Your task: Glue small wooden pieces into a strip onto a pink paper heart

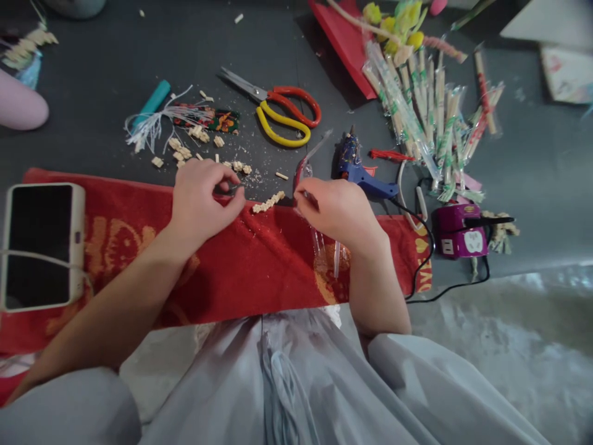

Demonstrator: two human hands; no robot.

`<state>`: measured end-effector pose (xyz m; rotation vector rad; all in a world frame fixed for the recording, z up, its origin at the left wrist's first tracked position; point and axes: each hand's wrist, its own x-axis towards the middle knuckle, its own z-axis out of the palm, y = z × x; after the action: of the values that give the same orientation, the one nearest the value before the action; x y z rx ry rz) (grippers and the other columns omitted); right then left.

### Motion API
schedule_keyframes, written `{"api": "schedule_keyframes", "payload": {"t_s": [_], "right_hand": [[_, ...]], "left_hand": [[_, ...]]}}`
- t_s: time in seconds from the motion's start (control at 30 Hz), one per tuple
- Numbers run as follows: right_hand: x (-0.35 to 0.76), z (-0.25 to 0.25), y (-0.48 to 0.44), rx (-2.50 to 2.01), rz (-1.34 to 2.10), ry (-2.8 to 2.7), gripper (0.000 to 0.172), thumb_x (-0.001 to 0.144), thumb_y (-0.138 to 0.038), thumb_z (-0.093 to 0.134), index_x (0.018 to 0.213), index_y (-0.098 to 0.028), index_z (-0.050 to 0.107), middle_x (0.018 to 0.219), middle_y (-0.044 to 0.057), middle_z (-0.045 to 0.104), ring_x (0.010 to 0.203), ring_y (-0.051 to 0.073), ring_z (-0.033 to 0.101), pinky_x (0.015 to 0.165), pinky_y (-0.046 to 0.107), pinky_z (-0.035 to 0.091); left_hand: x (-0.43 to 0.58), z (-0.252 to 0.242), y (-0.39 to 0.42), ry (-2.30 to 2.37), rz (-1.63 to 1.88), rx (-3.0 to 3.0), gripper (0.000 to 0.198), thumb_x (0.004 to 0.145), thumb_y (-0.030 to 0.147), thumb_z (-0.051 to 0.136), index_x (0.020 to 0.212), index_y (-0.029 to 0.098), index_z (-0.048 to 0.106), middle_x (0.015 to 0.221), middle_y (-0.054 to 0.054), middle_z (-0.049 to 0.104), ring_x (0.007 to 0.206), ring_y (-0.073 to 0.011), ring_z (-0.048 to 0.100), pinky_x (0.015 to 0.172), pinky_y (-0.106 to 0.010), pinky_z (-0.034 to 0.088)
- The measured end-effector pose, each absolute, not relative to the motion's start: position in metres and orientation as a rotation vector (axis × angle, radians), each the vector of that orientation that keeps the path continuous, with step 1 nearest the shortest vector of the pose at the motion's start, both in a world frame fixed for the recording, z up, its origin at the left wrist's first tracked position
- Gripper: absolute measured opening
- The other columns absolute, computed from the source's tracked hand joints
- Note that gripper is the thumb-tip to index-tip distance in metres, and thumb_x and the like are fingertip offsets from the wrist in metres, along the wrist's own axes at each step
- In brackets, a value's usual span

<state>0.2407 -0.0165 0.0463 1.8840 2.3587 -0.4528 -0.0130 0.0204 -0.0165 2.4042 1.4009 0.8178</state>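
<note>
My left hand [199, 198] hovers at the edge of the red towel [259, 272], thumb and forefinger curved with a small gap, and I see nothing held between them. Pinched in my right hand [340, 210] is a clear plastic wrapper [306, 165] with some red on it; its upper end points away from me. Between the hands lies a short beige braided strip [269, 202] on the towel. Small beige knotted pieces [180, 150] and crumbs are scattered beyond my left hand. A blue glue gun [365, 176] rests just past my right hand.
Scissors [273, 111] with red and yellow handles lie ahead. Wrapped sticks [430, 105] are heaped at right, near a purple power adapter [461, 232] with black cords. A white-framed device [41, 244] lies at left; white strings [157, 127] and a teal roll [152, 102] lie farther back.
</note>
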Motion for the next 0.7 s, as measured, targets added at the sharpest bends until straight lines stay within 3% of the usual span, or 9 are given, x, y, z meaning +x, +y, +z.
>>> {"api": "schedule_keyframes", "payload": {"t_s": [0.07,0.27,0.37,0.57,0.7], "right_hand": [[0.239,0.046,-0.017,1.885,-0.457,2.380,0.035,0.106,-0.024,0.047,0.116,-0.015,0.079,0.101,0.012,0.084,0.083,0.022,0.069,0.067,0.034,0.025],[0.239,0.041,-0.017,1.861,-0.473,2.433,0.036,0.106,-0.027,0.045,0.115,-0.016,0.079,0.095,0.011,0.083,0.077,0.020,0.066,0.067,0.033,0.025],[0.239,0.041,-0.016,1.852,-0.492,2.420,0.037,0.106,-0.028,0.045,0.115,-0.016,0.079,0.096,0.012,0.083,0.077,0.020,0.066,0.066,0.033,0.024],[0.236,0.043,-0.018,1.823,-0.475,2.380,0.037,0.107,-0.025,0.045,0.117,-0.015,0.079,0.103,0.013,0.086,0.085,0.023,0.072,0.066,0.034,0.024],[0.234,0.044,-0.018,1.784,-0.449,2.369,0.037,0.108,-0.024,0.045,0.118,-0.015,0.079,0.104,0.013,0.086,0.087,0.024,0.074,0.067,0.034,0.023]], "left_hand": [[-0.014,-0.023,0.027,1.525,0.860,2.367,0.001,0.098,0.029,0.064,0.098,0.029,0.066,0.086,-0.002,0.068,0.092,-0.0268,0.068,0.095,-0.052,0.054],[-0.014,-0.044,0.037,1.560,0.914,2.372,0.028,0.101,0.027,0.065,0.127,0.034,0.073,0.123,-0.008,0.065,0.128,-0.0346,0.058,0.117,-0.065,0.047],[-0.013,-0.046,0.034,1.593,0.895,2.403,0.039,0.098,0.020,0.062,0.135,0.033,0.071,0.131,-0.007,0.064,0.134,-0.0349,0.054,0.119,-0.068,0.045],[-0.010,-0.038,0.026,1.860,0.955,2.254,0.067,0.075,0.004,0.060,0.137,0.028,0.061,0.135,-0.009,0.066,0.137,-0.0390,0.057,0.116,-0.068,0.047],[-0.008,-0.033,0.025,1.929,0.848,2.174,0.059,0.075,0.005,0.062,0.130,0.027,0.064,0.136,-0.009,0.067,0.138,-0.0414,0.056,0.116,-0.070,0.045]]}}
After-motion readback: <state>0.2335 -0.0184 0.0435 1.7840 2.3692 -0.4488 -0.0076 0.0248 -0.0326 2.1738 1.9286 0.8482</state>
